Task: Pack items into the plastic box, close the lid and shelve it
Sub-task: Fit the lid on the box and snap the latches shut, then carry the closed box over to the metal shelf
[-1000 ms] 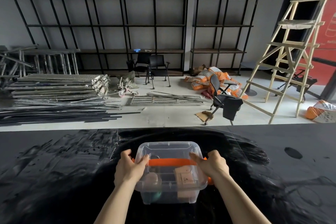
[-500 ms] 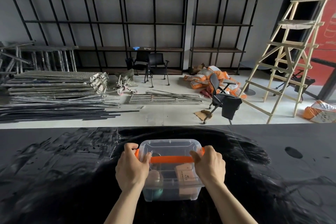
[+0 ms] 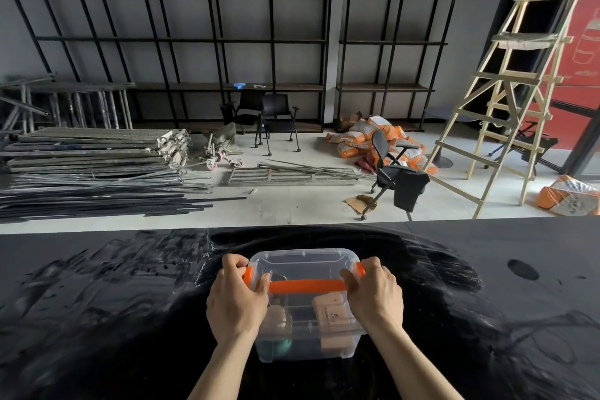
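The box (image 3: 305, 344) was clear, smooth plastic with a see-through lid (image 3: 303, 261); its handle (image 3: 306, 286) was glossy orange plastic. The table (image 3: 97, 302) was black and glossy, streaked with dull smears. Behind it, the ladder (image 3: 506, 101) was bare pale wood, and the shelving (image 3: 181, 42) was matt black metal.

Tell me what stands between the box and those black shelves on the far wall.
Both hands, left and right, already grip the plastic box. Past the black table, floor clutter blocks the way to the shelves: metal bars, office chairs, sacks.
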`<act>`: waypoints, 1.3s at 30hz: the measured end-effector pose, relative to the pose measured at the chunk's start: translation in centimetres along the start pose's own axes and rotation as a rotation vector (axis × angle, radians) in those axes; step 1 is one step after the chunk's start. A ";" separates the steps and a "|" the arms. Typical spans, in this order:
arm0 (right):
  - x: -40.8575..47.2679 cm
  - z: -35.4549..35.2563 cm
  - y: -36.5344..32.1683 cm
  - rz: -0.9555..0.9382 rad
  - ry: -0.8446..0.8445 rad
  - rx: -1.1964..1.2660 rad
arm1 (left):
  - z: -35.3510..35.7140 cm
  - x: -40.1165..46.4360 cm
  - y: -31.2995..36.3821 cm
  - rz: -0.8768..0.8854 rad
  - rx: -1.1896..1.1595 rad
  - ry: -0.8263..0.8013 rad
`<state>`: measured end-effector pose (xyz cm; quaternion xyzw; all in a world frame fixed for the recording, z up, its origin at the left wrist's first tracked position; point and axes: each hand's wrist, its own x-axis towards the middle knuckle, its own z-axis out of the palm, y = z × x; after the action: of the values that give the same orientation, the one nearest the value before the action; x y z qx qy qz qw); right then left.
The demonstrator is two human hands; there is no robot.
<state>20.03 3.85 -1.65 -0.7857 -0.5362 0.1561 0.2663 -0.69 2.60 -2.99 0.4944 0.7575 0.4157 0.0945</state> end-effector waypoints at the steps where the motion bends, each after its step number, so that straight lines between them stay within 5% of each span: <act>1: 0.3 0.1 0.4 0.020 -0.035 0.065 | 0.0 0.2 -0.2 -0.019 -0.042 -0.029; 6: 1.1 0.5 2.6 0.077 -0.326 0.521 | 0.3 0.6 -0.9 -0.317 -0.643 -0.382; 14: 1.9 -0.2 3.9 0.164 -0.393 0.801 | 0.9 0.7 1.5 -0.300 -0.689 -0.497; 20: 3.2 -5.2 8.1 0.196 -0.238 0.838 | 3.9 -0.8 7.5 -0.225 -0.697 -0.576; 27: 1.5 -13.8 17.1 0.312 0.050 0.784 | 10.2 -6.7 16.2 -0.096 -0.712 -0.859; 39: -17.3 -23.4 29.0 0.656 0.631 0.709 | 14.1 -24.9 24.7 0.124 -0.716 -1.457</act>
<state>47.95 -26.27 -0.35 -0.7820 -0.0740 0.1588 0.5982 35.96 -6.37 -0.82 0.6216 0.2985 0.2111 0.6927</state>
